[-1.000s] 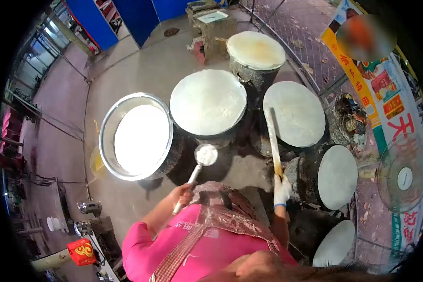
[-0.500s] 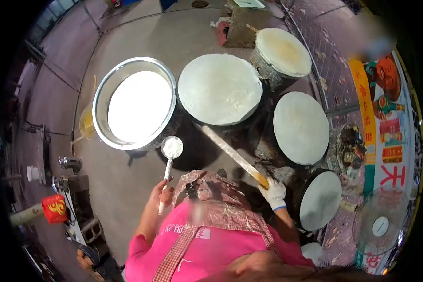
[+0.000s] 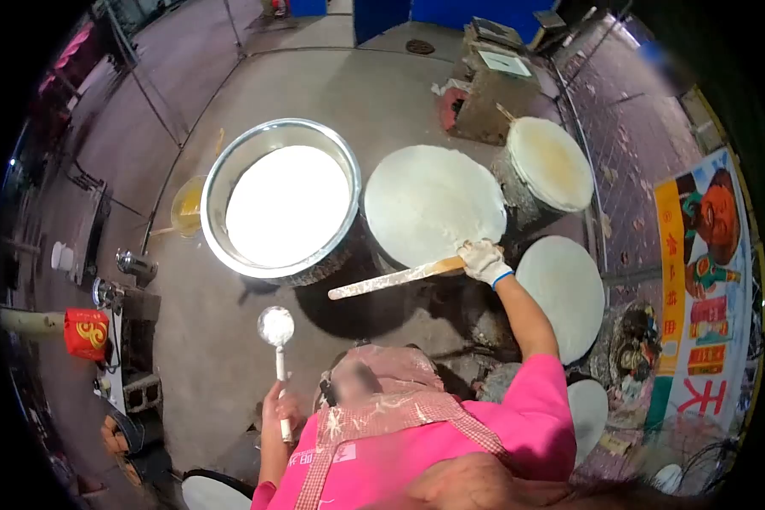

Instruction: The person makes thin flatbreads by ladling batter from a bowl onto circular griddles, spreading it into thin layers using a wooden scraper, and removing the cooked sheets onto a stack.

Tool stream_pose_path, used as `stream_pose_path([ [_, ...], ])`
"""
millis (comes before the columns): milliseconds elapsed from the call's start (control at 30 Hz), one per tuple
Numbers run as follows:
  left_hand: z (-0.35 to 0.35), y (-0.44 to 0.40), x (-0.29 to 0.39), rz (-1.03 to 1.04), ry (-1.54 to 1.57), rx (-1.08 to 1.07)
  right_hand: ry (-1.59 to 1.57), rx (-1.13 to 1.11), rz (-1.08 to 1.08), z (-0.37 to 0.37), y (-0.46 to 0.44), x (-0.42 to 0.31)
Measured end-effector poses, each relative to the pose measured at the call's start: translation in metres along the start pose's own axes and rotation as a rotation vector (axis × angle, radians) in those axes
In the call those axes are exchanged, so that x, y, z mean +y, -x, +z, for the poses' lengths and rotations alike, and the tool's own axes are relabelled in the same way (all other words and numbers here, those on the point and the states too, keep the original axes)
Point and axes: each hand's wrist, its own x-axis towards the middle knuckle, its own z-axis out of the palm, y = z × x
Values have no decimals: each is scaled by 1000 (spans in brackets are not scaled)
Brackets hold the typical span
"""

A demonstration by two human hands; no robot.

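My left hand (image 3: 278, 406) grips the white handle of a ladle (image 3: 276, 325), whose round bowl is coated with white batter. My right hand (image 3: 484, 261), in a white glove, is closed on the yellowish end of a long flat wooden stick (image 3: 397, 279). The stick points left, its blade smeared white, just in front of a round griddle (image 3: 433, 204) covered with a pale sheet. My gloved fingers are at the griddle's lower right edge. A large metal basin (image 3: 213, 223) holding white batter (image 3: 287, 204) stands left of the griddle.
More round griddles with pale sheets stand at the back right (image 3: 552, 164), right (image 3: 561, 299) and lower right (image 3: 586, 416). A yellow-bottomed bowl (image 3: 189, 206) is left of the basin. A printed banner (image 3: 705, 289) hangs at the far right; a red packet (image 3: 87, 333) is at the left.
My right hand has moved up to the middle griddle's edge, and the stick has swung to point left. My left hand with the ladle has shifted left and lower. The camera view has also shifted.
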Motion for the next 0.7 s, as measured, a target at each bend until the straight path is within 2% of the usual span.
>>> stream_pose_path([
  [33,-6,1,5,28,8,-12,-4,-56,-25,-19,-10,6],
  [67,-11,4,7,58,18,-19,-23,-8,-18,-36,-18,12],
  [100,-15,7,9,89,26,-19,-53,180,-44,-47,-23,21],
  [167,-21,7,12,138,51,16,-105,230,-29,-75,-51,46],
  [233,-27,-5,15,153,79,9,-157,340,-105,-118,-86,81],
  [300,3,-18,-16,175,133,4,-249,207,78,-163,-121,115],
  [367,9,-35,-31,188,117,-38,-360,373,78,-171,-163,185],
  [433,6,-57,-43,224,130,-54,-381,467,204,-201,-172,240],
  [500,16,-75,-57,215,115,-19,-776,676,344,-191,-178,310],
  [567,30,-91,-72,148,163,-49,-1001,665,565,-193,-146,362],
  [600,32,-99,-75,124,153,-66,-1119,785,691,-205,-113,350],
  [700,36,-121,-72,29,99,-67,-1462,1029,955,-129,-65,408],
])
